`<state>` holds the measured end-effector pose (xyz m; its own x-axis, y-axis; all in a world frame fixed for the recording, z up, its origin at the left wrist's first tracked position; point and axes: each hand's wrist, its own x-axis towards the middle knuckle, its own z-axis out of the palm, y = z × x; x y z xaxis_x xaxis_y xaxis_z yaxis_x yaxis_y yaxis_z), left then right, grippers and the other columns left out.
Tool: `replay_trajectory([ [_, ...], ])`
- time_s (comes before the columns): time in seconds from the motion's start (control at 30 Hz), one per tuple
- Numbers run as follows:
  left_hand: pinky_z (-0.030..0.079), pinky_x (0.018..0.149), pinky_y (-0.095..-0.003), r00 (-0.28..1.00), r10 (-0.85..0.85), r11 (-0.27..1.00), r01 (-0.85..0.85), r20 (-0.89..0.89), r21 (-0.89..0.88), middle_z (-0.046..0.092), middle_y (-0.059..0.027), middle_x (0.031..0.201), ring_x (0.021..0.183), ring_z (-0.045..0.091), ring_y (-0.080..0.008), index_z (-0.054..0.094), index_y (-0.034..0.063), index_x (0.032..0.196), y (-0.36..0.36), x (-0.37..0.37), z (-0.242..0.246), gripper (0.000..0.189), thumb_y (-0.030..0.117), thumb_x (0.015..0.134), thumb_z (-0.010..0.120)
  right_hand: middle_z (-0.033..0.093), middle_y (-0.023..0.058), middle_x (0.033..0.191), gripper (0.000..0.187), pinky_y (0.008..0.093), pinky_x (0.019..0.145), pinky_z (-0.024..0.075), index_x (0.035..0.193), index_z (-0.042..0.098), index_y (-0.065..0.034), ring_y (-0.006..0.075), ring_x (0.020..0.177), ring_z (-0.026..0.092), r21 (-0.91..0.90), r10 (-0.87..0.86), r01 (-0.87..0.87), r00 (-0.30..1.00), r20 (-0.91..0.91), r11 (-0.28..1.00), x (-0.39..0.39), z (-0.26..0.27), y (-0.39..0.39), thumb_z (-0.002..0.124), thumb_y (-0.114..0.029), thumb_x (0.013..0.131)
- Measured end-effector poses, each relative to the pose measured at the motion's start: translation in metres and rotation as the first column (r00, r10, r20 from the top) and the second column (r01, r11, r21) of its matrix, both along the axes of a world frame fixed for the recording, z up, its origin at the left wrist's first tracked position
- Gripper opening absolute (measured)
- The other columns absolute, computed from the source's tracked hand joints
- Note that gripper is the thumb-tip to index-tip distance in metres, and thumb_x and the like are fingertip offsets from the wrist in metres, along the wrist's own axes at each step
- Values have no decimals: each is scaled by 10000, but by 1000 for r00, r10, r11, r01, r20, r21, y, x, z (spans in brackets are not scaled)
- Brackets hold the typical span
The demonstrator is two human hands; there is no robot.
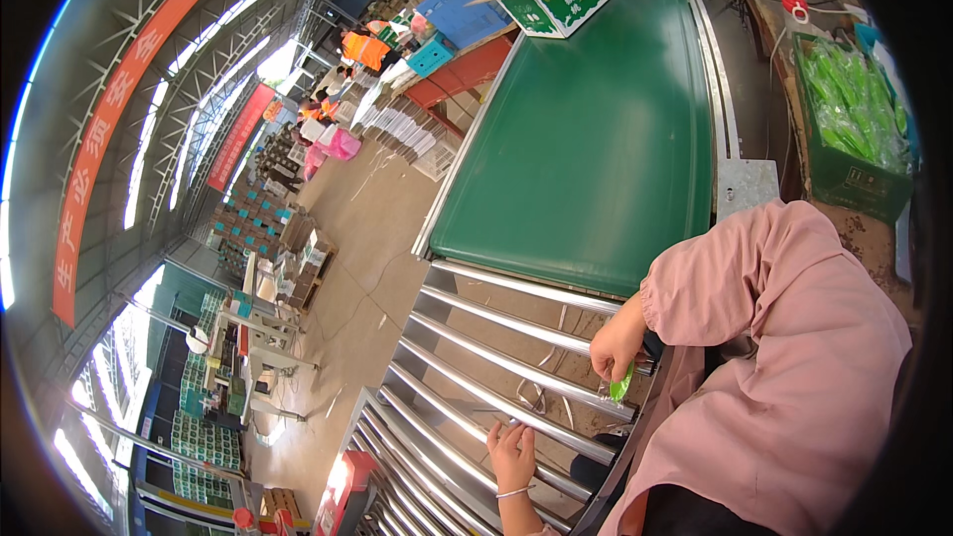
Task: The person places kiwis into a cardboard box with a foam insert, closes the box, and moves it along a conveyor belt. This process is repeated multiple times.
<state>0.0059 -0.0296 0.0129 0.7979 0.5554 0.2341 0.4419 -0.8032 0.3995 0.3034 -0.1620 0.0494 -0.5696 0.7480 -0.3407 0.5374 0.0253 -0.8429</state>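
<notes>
My right hand (619,342) reaches out of a pink sleeve (715,283) and pinches a small bright green plastic piece (622,385), over the near end of the metal rollers (521,324). Its exact shape is partly hidden by my fingers. My left hand (513,455), with a bangle on the wrist, is at the rollers further down the view. Its fingers are a little apart, and I see nothing clearly held in it. A tiny pale spot shows at its fingertips, too small to name.
A green belt conveyor (588,149) adjoins the rollers. At its far end stands a green-and-white fruit carton (558,4). To the right, a green box (856,182) holds bright green plastic pieces in clear wrap (852,100). Blue crates (465,11) and people in orange vests (365,50) are beyond.
</notes>
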Motion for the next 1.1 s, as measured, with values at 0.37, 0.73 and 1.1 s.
replay_trajectory([
  [0.37,326,953,-431,1000,3,1000,-3,-9,-4,647,-101,968,1071,465,-359,672,52,898,0,0,1,204,217,824,576,576,83,649,210,285,452,469,882,581,26,170,518,593,-22,-7,7,1000,-7,1000,-1,0,1,496,-131,772],
  [0.73,320,956,-432,1000,0,1000,0,-11,-4,646,-103,966,1072,462,-362,671,52,900,0,-4,0,206,216,832,567,556,83,640,169,298,466,469,793,555,13,177,535,595,-23,-39,38,999,-16,999,-3,2,0,499,-146,778],
  [1.1,305,962,-437,999,-44,998,44,-14,-37,649,-121,914,1075,448,-391,677,41,868,9,4,-2,219,230,821,578,582,122,642,169,357,543,438,709,576,1,194,603,546,207,15,-9,1000,-25,978,1,-16,10,586,-162,750],
])
